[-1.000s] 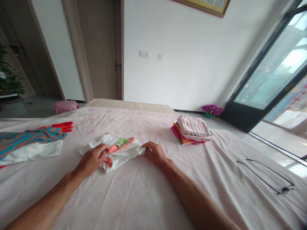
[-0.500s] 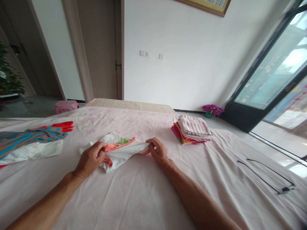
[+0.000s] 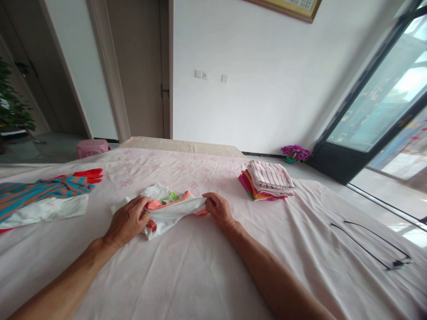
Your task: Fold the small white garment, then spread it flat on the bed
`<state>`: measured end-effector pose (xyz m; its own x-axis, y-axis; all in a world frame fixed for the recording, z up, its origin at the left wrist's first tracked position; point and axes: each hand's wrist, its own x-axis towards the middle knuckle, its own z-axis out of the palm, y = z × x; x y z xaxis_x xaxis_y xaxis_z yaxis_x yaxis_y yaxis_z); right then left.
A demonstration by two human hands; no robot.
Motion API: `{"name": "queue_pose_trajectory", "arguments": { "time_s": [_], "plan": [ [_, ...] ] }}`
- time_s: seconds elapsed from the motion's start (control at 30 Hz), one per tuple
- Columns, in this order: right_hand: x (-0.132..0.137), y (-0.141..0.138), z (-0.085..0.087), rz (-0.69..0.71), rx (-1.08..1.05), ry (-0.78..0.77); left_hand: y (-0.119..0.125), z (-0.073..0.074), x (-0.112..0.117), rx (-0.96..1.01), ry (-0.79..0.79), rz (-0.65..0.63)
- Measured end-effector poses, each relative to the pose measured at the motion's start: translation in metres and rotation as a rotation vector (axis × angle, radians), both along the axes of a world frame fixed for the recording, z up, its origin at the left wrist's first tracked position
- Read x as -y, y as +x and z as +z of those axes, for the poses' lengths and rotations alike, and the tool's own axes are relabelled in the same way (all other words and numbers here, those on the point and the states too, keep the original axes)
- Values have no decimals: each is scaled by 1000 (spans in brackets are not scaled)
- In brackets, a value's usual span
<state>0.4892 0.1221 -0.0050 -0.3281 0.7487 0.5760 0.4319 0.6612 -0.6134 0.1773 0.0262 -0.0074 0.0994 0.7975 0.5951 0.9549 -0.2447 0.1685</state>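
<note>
Both hands, L (image 3: 128, 218) & R (image 3: 218, 209), pinch white garment (image 3: 170, 209) on pink bedsheet (image 3: 200, 266).

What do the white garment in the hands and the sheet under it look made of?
White garment: soft matte knit, probably cotton; it bunches limply between left hand and right hand.
Sheet: thin pale pink woven cloth, faint sheen, creased.

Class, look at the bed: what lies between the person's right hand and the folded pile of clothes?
Only bare pink sheet lies between the right hand and the folded pile of clothes, as the head view shows.
</note>
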Motion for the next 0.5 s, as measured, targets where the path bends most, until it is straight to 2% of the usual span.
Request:
{"name": "queue_pose_trajectory", "arguments": {
  "time_s": [0.2,0.5],
  "plan": [
    [3,1,0,-54,-64,16,4,5,2,-17,10,11],
    [-1,-1,-2,-13,34,-8,-8,-5,-1,39,64,54]
  ]
}}
